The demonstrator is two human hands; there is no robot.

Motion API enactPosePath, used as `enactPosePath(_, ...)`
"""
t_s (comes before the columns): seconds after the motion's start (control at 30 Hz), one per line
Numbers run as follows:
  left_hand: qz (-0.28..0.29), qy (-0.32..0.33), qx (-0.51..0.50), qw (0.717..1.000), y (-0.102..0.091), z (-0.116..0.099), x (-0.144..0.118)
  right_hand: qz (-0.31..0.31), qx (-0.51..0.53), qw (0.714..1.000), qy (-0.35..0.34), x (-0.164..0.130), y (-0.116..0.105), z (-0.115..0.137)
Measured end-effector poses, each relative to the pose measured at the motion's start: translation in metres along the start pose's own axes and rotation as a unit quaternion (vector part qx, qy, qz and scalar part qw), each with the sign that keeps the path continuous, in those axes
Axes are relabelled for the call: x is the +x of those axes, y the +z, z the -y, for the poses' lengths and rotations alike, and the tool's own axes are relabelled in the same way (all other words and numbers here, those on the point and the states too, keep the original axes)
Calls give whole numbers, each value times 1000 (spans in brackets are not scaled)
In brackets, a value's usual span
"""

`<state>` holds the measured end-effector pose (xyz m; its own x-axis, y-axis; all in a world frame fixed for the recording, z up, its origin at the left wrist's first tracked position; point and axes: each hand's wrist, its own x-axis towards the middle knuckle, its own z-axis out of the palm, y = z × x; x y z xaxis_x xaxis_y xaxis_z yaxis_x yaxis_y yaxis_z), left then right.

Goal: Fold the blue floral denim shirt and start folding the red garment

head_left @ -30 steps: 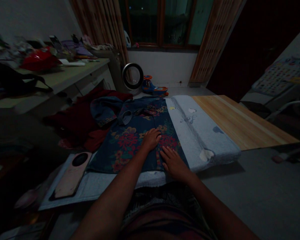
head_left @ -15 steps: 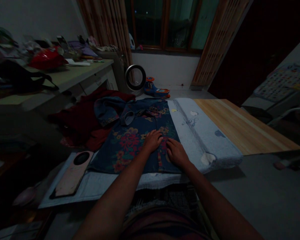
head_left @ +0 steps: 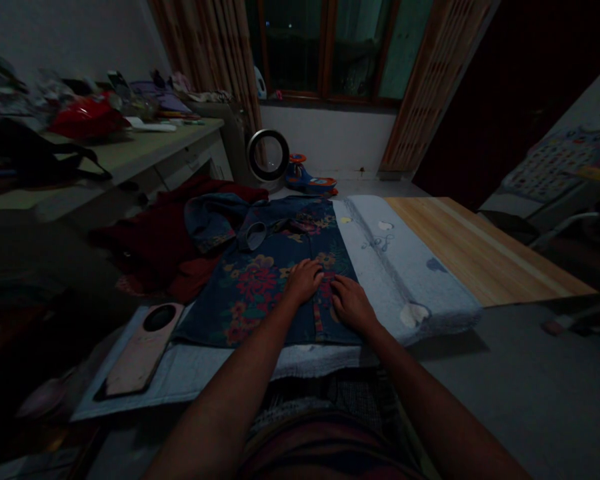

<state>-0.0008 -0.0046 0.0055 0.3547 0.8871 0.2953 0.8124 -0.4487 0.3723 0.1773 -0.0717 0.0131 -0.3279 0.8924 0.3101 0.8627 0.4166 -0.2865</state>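
A dark blue floral denim shirt (head_left: 260,293) lies spread on a board covered with a pale blue blanket (head_left: 405,280). Its front strip runs down between my hands, and one sleeve is folded back with the cuff (head_left: 253,236) facing up. My left hand (head_left: 304,280) rests palm down on the shirt, left of the strip, fingers extended and slightly bent. Just right of the strip, my right hand (head_left: 353,303) also lies on the cloth with its fingers loosely apart. Neither hand visibly grips anything.
A pinkish phone-like device (head_left: 143,350) with a round black part lies at the near left. Dark red clothes (head_left: 150,233) are heaped beside the shirt. Bare wood board (head_left: 485,253) extends right. Behind stand a ring-shaped fan (head_left: 269,155), a ride-on toy (head_left: 307,180) and a cluttered desk (head_left: 180,147).
The view has shifted slightly, so everything sits a little further left. Both hands stay at nearly the same place on the shirt, which has not visibly moved.
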Motion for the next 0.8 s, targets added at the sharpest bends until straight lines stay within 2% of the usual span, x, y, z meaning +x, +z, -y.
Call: enactPosePath(0.8, 10, -9, -8, 1000, 1, 0, 0, 14, -5, 1000, 7, 1, -1, 0)
